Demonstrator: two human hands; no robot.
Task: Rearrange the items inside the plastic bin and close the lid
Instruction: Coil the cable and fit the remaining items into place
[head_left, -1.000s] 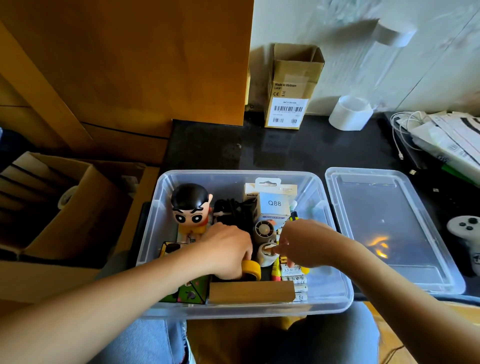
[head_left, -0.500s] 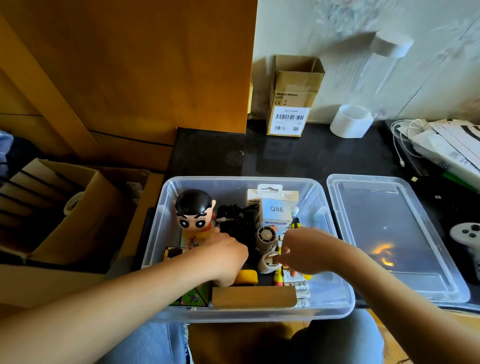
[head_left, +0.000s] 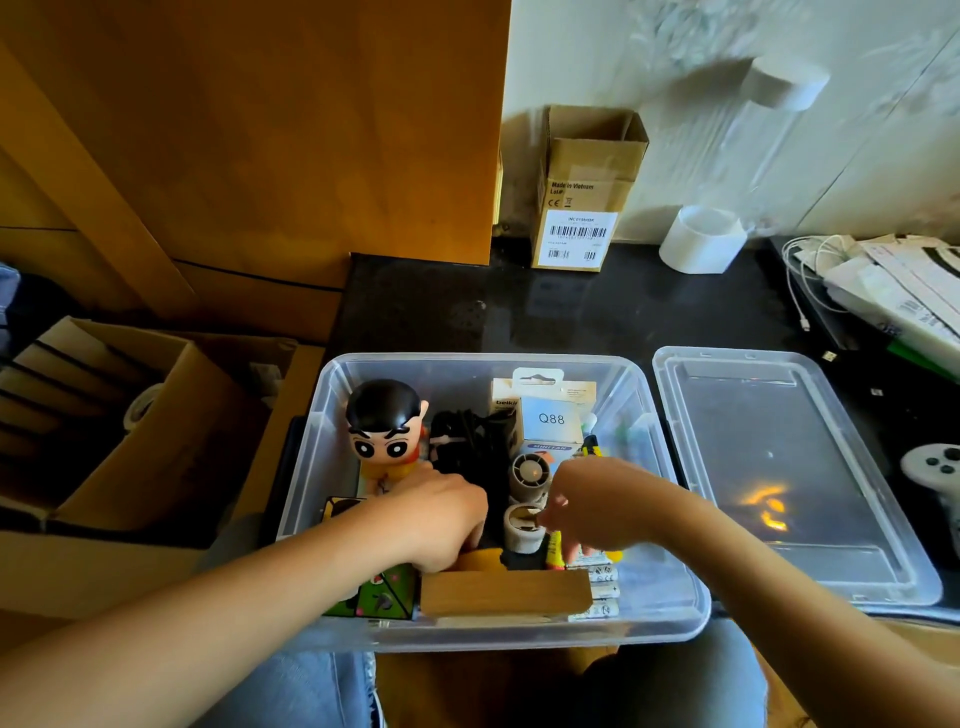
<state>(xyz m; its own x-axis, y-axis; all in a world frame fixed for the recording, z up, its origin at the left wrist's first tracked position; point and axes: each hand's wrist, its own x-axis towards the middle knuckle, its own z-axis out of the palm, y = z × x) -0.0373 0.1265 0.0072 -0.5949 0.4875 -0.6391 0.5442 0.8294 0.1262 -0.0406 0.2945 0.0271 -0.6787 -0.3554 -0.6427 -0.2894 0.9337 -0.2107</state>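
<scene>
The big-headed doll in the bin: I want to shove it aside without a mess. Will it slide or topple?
The doll looks apt to tip: its round head is far wider than the yellow body below. It stands upright near the wall of the bin, which may catch it. The glossy surface suggests hard plastic, probably stiff and light; pushing low on the body seems safer.

Both forearms are bare, with no sleeves showing. The left hand (head_left: 441, 514) and right hand (head_left: 608, 506) wear nothing. Blue jeans (head_left: 311, 691) cover the legs.
</scene>
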